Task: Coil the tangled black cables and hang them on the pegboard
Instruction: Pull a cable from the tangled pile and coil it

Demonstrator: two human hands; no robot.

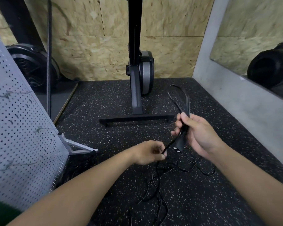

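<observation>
My right hand (pixel 198 132) grips a folded bundle of black cable (pixel 178 98), whose loops stick up and away from the fist. The cable's black plug (pixel 180 144) hangs just below that hand. My left hand (pixel 149 152) pinches a taut strand of the same cable a little lower and to the left. More black cable lies tangled (pixel 155 181) on the speckled floor under both hands. A grey pegboard (pixel 20 136) leans at the left, with several hooks on it.
A black exercise machine (pixel 137 75) with a floor bar stands straight ahead. The pegboard's metal foot (pixel 78 147) juts onto the floor at left. A fan wheel (pixel 31 67) sits at back left. A grey wall with a mirror (pixel 252 46) runs along the right.
</observation>
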